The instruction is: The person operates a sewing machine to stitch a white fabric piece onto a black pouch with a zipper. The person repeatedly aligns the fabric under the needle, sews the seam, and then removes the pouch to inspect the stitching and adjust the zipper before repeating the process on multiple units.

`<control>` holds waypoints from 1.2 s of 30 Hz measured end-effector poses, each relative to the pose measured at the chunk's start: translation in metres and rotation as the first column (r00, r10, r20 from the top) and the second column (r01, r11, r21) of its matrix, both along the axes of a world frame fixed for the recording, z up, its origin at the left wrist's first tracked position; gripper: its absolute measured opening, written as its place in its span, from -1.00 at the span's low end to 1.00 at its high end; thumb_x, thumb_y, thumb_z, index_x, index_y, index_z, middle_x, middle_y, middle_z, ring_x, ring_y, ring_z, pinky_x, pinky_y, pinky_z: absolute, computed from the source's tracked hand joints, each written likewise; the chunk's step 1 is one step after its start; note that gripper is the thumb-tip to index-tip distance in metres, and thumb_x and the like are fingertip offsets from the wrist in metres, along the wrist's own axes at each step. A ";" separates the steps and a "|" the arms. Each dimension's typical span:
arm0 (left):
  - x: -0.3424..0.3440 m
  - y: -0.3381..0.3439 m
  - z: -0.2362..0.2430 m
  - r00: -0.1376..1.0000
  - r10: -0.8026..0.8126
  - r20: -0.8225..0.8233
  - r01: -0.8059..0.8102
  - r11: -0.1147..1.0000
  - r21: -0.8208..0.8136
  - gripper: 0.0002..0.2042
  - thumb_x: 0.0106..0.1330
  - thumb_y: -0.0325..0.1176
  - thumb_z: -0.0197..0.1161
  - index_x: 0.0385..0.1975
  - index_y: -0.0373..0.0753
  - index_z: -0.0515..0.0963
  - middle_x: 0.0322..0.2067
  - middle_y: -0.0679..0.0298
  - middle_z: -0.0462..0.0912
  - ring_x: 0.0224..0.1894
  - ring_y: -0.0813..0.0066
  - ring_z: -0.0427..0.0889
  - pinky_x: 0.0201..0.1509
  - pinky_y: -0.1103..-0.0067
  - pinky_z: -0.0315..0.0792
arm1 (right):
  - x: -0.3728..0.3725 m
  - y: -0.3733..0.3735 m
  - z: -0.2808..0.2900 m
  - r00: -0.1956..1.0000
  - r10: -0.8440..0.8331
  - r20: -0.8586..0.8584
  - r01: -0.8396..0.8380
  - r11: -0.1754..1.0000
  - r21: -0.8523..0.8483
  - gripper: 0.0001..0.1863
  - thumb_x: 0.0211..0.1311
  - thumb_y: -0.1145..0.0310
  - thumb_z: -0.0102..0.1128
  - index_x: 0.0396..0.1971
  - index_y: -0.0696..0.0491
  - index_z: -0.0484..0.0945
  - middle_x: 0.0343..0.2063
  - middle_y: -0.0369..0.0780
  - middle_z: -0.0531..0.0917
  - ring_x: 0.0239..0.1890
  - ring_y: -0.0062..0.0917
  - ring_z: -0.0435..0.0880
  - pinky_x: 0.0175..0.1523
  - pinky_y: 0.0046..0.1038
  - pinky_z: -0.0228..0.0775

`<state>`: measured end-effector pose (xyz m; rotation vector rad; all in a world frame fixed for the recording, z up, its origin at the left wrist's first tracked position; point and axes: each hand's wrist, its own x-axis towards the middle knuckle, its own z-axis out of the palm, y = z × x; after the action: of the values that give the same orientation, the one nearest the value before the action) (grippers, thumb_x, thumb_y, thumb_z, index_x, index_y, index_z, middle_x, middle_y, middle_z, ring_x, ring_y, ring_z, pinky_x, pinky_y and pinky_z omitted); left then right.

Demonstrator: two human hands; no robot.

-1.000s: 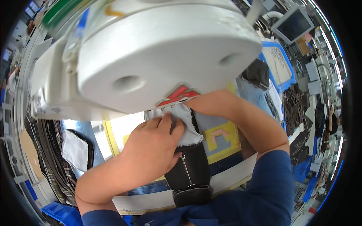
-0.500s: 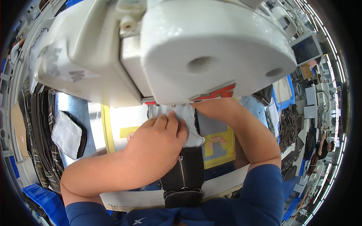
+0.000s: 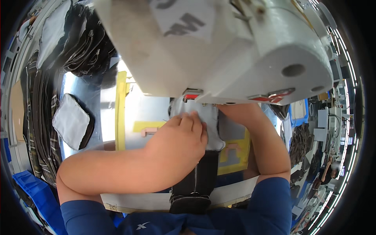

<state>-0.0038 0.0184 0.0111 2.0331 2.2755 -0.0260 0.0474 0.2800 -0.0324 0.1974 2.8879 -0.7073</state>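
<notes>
A white sewing machine head [image 3: 235, 51] hangs over a grey lining panel [image 3: 211, 133] with a wavy edge, joined to or lying on a long black piece with zippers [image 3: 201, 172]. My left hand [image 3: 172, 145] rests on the panel, fingers slightly bent and lying over it just below the machine head, with nothing visibly gripped. My right hand [image 3: 235, 111] reaches in at the panel's upper right edge; its fingertips are hidden under the head. A white plate with yellow tape [image 3: 121, 109] surrounds the work.
At left lie a grey-and-black piece [image 3: 72, 121], long dark fabric strips [image 3: 39, 125], a pile of zippered pieces [image 3: 84, 47] and a blue bin [image 3: 37, 199]. At right are a blue tray [image 3: 298, 111] and dark scraps [image 3: 299, 145]. A co-worker [image 3: 329, 172] is at the far right.
The view has swung: the machine head appears farther right and more of the left-side piles shows. Both hands stay at the grey panel, with only slight shifts of my left fingers.
</notes>
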 end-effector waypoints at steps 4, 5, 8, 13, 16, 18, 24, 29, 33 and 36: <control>0.005 0.003 -0.004 1.000 0.003 0.027 -0.004 0.999 0.049 -0.24 0.21 0.03 0.51 0.28 -0.44 0.51 0.27 -0.21 0.55 0.27 0.01 0.59 0.42 0.29 0.46 | 0.003 0.009 -0.003 0.989 -0.007 -0.145 0.000 0.999 -0.047 -0.59 0.29 0.21 0.44 0.12 -0.03 0.74 0.09 -0.20 0.79 0.16 -0.31 0.74 0.26 -0.27 0.55; 0.006 0.003 -0.002 0.997 -0.009 0.074 0.006 0.999 0.046 -0.23 0.20 0.04 0.51 0.28 -0.42 0.52 0.27 -0.18 0.56 0.28 0.01 0.58 0.43 0.28 0.44 | 0.004 0.012 -0.005 0.985 -0.030 -0.167 0.015 0.996 -0.088 -0.59 0.27 0.25 0.45 0.11 -0.02 0.74 0.06 -0.18 0.80 0.12 -0.29 0.76 0.22 -0.27 0.58; 0.005 0.004 0.003 0.983 -0.052 0.175 0.041 0.997 0.065 -0.23 0.19 0.06 0.52 0.28 -0.38 0.52 0.24 -0.09 0.58 0.31 0.01 0.55 0.46 0.25 0.41 | -0.007 0.001 0.016 0.979 0.006 -0.203 -0.011 1.000 -0.026 -0.62 0.25 0.34 0.45 0.07 0.03 0.74 -0.05 -0.13 0.81 -0.01 -0.21 0.77 0.11 -0.25 0.60; 0.011 0.002 0.011 0.980 -0.101 0.173 0.086 0.992 0.088 -0.26 0.22 0.06 0.50 0.27 -0.36 0.52 0.23 -0.04 0.58 0.33 0.02 0.53 0.49 0.21 0.37 | -0.008 0.006 0.016 0.905 0.107 -0.412 -0.150 0.986 -0.073 -0.67 0.28 0.42 0.36 0.05 0.05 0.74 -0.13 -0.11 0.81 -0.08 -0.14 0.77 0.05 -0.20 0.60; 0.022 -0.003 0.014 0.988 -0.104 0.111 0.095 0.992 0.087 -0.31 0.26 0.03 0.46 0.26 -0.35 0.54 0.24 -0.04 0.59 0.30 0.03 0.56 0.47 0.21 0.39 | -0.008 0.001 0.020 0.913 0.048 -0.405 -0.108 0.986 -0.126 -0.67 0.28 0.40 0.35 0.03 0.09 0.73 -0.13 -0.09 0.81 -0.08 -0.15 0.78 0.03 -0.20 0.60; 0.032 -0.009 0.019 0.984 -0.139 0.108 0.119 0.977 0.177 -0.38 0.28 -0.01 0.43 0.21 -0.34 0.58 0.18 0.00 0.63 0.25 0.08 0.61 0.42 0.23 0.43 | -0.006 0.002 0.021 0.935 0.023 -0.354 -0.080 0.986 -0.147 -0.67 0.27 0.36 0.37 0.01 0.13 0.72 -0.12 -0.07 0.81 -0.08 -0.16 0.79 0.01 -0.20 0.61; 0.069 -0.048 0.014 0.921 -0.375 0.108 0.286 0.837 0.466 -0.63 0.35 -0.17 0.31 0.07 -0.22 0.69 -0.02 0.23 0.74 0.08 0.34 0.71 0.29 0.36 0.53 | 0.012 -0.007 0.066 0.998 -0.059 0.004 0.058 0.971 -0.234 -0.65 0.20 0.22 0.48 -0.16 0.18 0.70 -0.22 -0.05 0.78 -0.16 -0.14 0.77 -0.08 -0.21 0.60; 0.111 -0.117 -0.026 0.903 -0.415 0.114 0.318 0.821 0.475 -0.60 0.36 -0.30 0.18 0.19 -0.13 0.63 0.08 0.29 0.70 0.14 0.42 0.68 0.30 0.40 0.51 | 0.060 -0.025 0.091 0.919 0.337 -0.205 -0.351 0.936 -0.037 -0.51 0.14 0.09 0.61 -0.06 0.06 0.65 -0.20 -0.15 0.68 -0.22 -0.16 0.71 -0.11 -0.17 0.57; 0.142 -0.144 -0.036 0.926 -0.367 0.086 0.311 0.873 0.376 -0.56 0.40 -0.30 0.17 0.29 0.01 0.57 0.18 0.31 0.66 0.19 0.45 0.66 0.29 0.43 0.50 | 0.093 -0.054 0.089 0.936 0.335 -0.110 -0.319 0.938 0.138 -0.58 0.16 0.15 0.57 -0.18 0.08 0.56 -0.26 -0.15 0.57 -0.21 -0.16 0.74 -0.19 -0.18 0.60; 0.159 -0.139 -0.042 0.922 -0.384 0.046 0.339 0.858 0.386 -0.57 0.41 -0.30 0.17 0.29 0.04 0.57 0.21 0.31 0.65 0.22 0.45 0.64 0.28 0.44 0.50 | 0.119 -0.052 0.070 0.952 0.282 -0.122 -0.234 0.922 0.308 -0.64 0.19 0.24 0.52 -0.20 0.09 0.53 -0.27 -0.16 0.56 -0.20 -0.20 0.75 -0.25 -0.22 0.62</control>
<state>0.1552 -0.1208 -0.0305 2.5424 1.9021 0.5293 0.1665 0.2284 0.0376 -0.2189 3.0804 -0.2618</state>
